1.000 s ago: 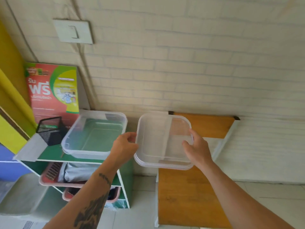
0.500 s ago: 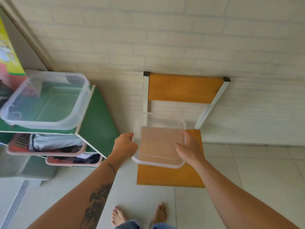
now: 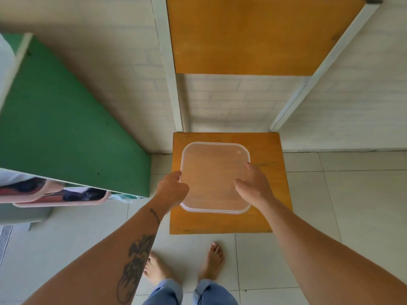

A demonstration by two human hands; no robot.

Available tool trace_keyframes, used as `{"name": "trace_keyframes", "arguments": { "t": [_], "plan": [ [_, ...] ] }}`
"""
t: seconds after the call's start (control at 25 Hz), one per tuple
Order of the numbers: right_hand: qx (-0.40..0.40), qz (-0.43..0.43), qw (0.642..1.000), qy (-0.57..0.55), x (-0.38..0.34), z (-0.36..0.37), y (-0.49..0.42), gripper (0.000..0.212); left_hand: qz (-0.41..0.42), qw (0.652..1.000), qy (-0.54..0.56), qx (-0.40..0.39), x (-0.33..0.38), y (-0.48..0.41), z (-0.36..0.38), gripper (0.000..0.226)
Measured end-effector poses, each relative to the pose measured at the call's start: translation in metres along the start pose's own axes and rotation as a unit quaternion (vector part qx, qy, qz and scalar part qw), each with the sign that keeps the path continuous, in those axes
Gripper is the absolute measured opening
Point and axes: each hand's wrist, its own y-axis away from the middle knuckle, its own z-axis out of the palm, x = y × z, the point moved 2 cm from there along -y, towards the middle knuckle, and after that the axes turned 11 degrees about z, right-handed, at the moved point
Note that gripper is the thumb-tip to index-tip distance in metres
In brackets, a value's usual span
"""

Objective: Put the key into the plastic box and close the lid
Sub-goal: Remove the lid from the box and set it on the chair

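A clear square plastic box [image 3: 211, 172] with its lid on lies flat over the orange chair seat [image 3: 275, 203]. My left hand [image 3: 172, 188] grips its left edge and my right hand [image 3: 253, 186] grips its right edge. Whether the box rests on the seat or hovers just above it, I cannot tell. No key is in view, and the box looks empty through the lid.
The chair's orange backrest [image 3: 253, 34] and white frame stand against the white brick wall. A green shelf unit [image 3: 66, 133] with pink trays of clutter stands at the left. My bare feet [image 3: 185, 265] are on the tiled floor below the seat.
Both hands carried the clear box from beside the shelf top down and to the right, over the chair seat. The view tilted down; the open box on the shelf is out of sight.
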Motion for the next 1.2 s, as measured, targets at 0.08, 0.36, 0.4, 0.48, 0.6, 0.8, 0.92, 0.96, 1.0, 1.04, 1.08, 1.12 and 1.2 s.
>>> {"name": "trace_keyframes", "arguments": {
  "t": [0.08, 0.36, 0.4, 0.48, 0.6, 0.8, 0.92, 0.96, 1.0, 1.04, 1.08, 1.12, 1.2],
  "plan": [
    [-0.006, -0.005, 1.000, 0.010, 0.000, 0.007, -0.015, 0.049, -0.012, 1.000, 0.000, -0.007, -0.008, -0.010, 0.008, 0.066],
    [-0.028, -0.023, 0.999, 0.031, -0.004, 0.012, -0.031, 0.045, -0.006, 0.999, -0.036, -0.028, -0.012, -0.017, 0.015, 0.062],
    [-0.026, -0.026, 0.999, 0.026, -0.006, 0.010, -0.026, 0.044, -0.001, 0.999, -0.045, -0.028, -0.009, -0.013, 0.011, 0.061],
    [-0.025, -0.032, 0.999, 0.020, -0.010, 0.006, -0.012, 0.044, 0.011, 0.998, -0.054, -0.017, -0.001, -0.005, -0.002, 0.058],
    [-0.035, -0.041, 0.998, 0.014, -0.022, -0.006, 0.018, 0.047, 0.046, 0.996, -0.073, -0.006, 0.019, 0.016, -0.029, 0.048],
    [-0.049, -0.107, 0.993, -0.001, -0.056, -0.043, 0.089, 0.062, 0.086, 0.996, -0.024, 0.027, 0.067, 0.070, -0.081, 0.039],
    [-0.041, -0.156, 0.987, -0.010, -0.081, -0.073, 0.132, 0.059, 0.120, 0.992, 0.007, 0.044, 0.103, 0.113, -0.114, 0.035],
    [-0.040, -0.171, 0.984, -0.012, -0.088, -0.083, 0.145, 0.058, 0.135, 0.989, 0.021, 0.054, 0.114, 0.128, -0.124, 0.032],
    [-0.037, -0.187, 0.981, -0.014, -0.098, -0.093, 0.159, 0.058, 0.152, 0.985, 0.036, 0.070, 0.125, 0.143, -0.136, 0.030],
    [-0.034, -0.202, 0.979, -0.012, -0.107, -0.102, 0.173, 0.057, 0.166, 0.981, 0.050, 0.085, 0.133, 0.156, -0.146, 0.028],
    [-0.029, -0.222, 0.975, -0.011, -0.116, -0.109, 0.183, 0.056, 0.180, 0.977, 0.062, 0.098, 0.138, 0.166, -0.155, 0.027],
    [-0.026, -0.241, 0.970, -0.013, -0.126, -0.115, 0.194, 0.055, 0.192, 0.973, 0.070, 0.108, 0.142, 0.176, -0.164, 0.026],
    [-0.025, -0.277, 0.960, -0.018, -0.146, -0.122, 0.212, 0.053, 0.211, 0.964, 0.089, 0.133, 0.144, 0.194, -0.183, 0.026]
  ]
}}
